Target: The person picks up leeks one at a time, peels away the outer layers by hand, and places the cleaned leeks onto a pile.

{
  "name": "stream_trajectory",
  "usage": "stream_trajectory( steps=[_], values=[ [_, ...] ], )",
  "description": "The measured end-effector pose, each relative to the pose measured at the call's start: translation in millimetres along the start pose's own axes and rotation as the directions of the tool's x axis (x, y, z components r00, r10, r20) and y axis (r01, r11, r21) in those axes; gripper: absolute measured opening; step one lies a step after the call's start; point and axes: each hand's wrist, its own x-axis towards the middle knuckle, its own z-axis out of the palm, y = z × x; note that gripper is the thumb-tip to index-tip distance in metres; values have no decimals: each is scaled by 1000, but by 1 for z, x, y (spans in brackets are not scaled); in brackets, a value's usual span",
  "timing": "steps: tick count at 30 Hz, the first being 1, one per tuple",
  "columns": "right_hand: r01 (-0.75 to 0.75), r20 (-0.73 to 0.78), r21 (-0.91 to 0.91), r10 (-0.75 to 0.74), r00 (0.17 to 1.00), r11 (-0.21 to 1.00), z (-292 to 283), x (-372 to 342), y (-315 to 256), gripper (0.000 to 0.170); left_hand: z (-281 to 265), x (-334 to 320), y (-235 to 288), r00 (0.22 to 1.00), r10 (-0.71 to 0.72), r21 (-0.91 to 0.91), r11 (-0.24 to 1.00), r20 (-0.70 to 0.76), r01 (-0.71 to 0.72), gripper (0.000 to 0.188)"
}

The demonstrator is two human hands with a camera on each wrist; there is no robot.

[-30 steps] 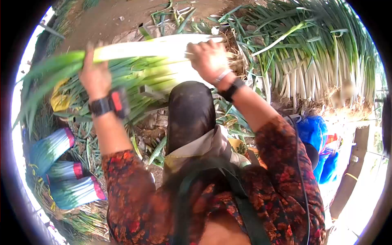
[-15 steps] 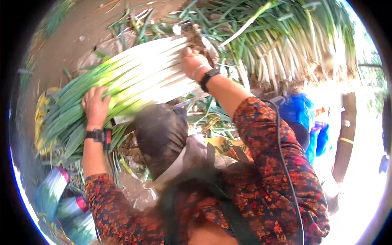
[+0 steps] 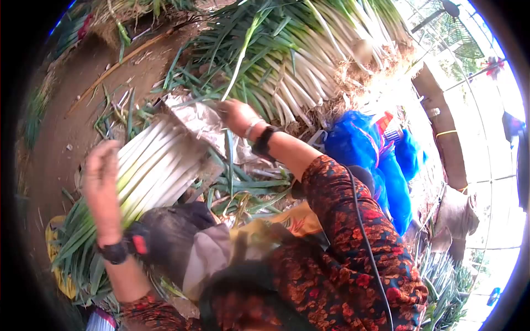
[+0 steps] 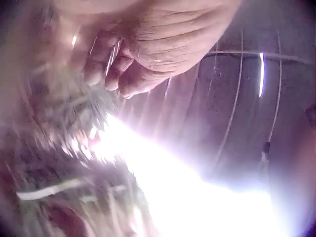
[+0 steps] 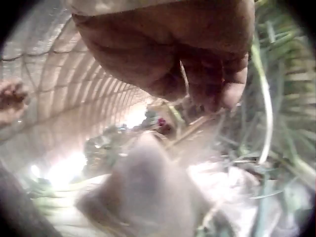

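In the head view a wide bunch of leeks lies slanted, white stalks toward the upper right and green leaves at the lower left. My left hand is raised beside its left side, blurred, fingers extended; the left wrist view shows this hand with slightly bent fingers and nothing in them. My right hand is at the right end of a pale crumpled sheet by the root ends. The right wrist view shows that hand with loosely bent fingers; contact with the sheet is unclear.
A large pile of leeks lies beyond the right hand. Blue bags are at the right, and a yellow bag is under the leaves. Loose leaves and a dark-covered knee are close to the bunch.
The view has swung right. The hands first held a stalk over the bunch, then rested on it; now the left hand is lifted off and the right has moved away to the sheet.
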Motion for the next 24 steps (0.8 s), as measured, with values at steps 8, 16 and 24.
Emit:
stream_trajectory(
  steps=[8,16,24],
  values=[
    [-593,-225,-438,556,800,676,-163,-7,211,30,214,-21,-39,888,79,-139,990,454,-17,20],
    [-730,-562,-518,466,683,446,-312,54,352,35,212,12,-24,771,-149,-33,976,619,214,15],
    [-780,-386,-326,679,625,534,-254,83,352,51,217,19,-21,702,-131,-5,982,700,187,22]
  ],
)
